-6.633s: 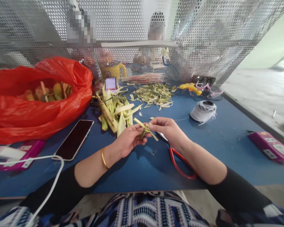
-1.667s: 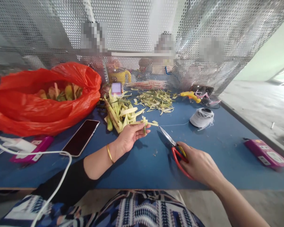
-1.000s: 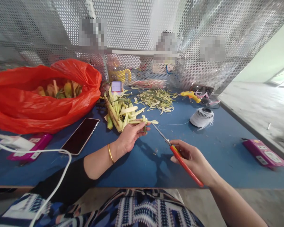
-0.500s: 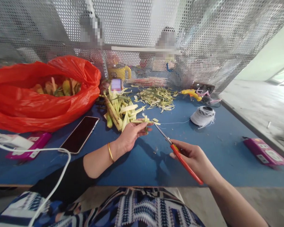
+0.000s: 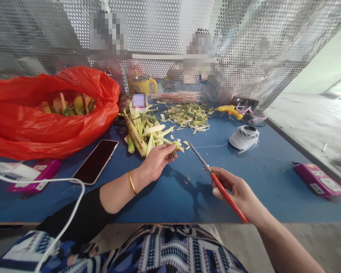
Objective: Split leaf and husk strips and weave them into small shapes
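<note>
My left hand (image 5: 155, 163) pinches a small bound piece of pale green leaf strips (image 5: 174, 145) just above the blue table (image 5: 170, 197). My right hand (image 5: 240, 193) grips red-handled scissors (image 5: 216, 182), blades pointing up-left toward the leaf piece and a short way from it. A thin white thread runs from near the piece to a white thread spool (image 5: 244, 136) at the right. A heap of green-yellow leaves (image 5: 143, 131) lies just behind my left hand.
A red plastic bag (image 5: 48, 110) with plant scraps fills the left. A black phone (image 5: 95, 159), a white cable (image 5: 59, 212) and pink boxes (image 5: 321, 182) lie on the table. Leaf trimmings (image 5: 187, 115) and a yellow glue gun (image 5: 230, 110) sit by the perforated metal screen (image 5: 170, 45).
My right hand picked the scissors up off the table and brought their blades near the leaf piece, then drew back slightly. My left hand kept holding the piece in place.
</note>
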A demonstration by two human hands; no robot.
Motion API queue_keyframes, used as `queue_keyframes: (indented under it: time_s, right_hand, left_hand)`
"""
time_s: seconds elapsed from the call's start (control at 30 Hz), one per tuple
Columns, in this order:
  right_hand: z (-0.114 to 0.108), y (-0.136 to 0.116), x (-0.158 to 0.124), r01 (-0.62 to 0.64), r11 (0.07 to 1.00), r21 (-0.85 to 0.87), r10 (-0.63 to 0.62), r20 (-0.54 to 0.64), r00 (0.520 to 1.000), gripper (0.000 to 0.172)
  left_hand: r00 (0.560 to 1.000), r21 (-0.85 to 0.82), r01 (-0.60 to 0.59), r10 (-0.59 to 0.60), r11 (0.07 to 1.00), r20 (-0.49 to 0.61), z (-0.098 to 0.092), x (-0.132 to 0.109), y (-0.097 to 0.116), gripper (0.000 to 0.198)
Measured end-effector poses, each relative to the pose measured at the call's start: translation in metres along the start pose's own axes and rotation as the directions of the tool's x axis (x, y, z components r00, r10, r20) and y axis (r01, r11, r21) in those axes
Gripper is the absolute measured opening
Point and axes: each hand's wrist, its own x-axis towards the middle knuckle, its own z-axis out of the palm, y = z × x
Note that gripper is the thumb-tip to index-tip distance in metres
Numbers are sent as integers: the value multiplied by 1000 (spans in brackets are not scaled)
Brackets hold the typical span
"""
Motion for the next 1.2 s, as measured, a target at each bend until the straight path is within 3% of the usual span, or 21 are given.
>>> queue_keyframes:
  time_s: [0.23,0.4,0.57,0.9,1.2]
  right_hand:
    - [-18,3,1,11,1000,9,-12,133,991,63]
    - [-21,-2,6,5,995,101,-34,279,960,69]
    - [-19,-11,9,-125,972,201,41,378,925,71]
    - [-13,-5,9,-181,945,274,68,376,924,52]
    - [-10,-8,6,-165,971,171,101,332,938,60]
  left_hand:
    - [986,107,34,-51,994,156,2,-4,0,17]
    - [969,187,30,-75,982,237,3,-6,-1,17]
    - [956,222,43,-104,974,274,2,-4,-3,18]
    - [957,228,78,-137,970,255,3,-4,-1,15]
    - [950,258,80,-152,963,271,1,-3,-2,16]
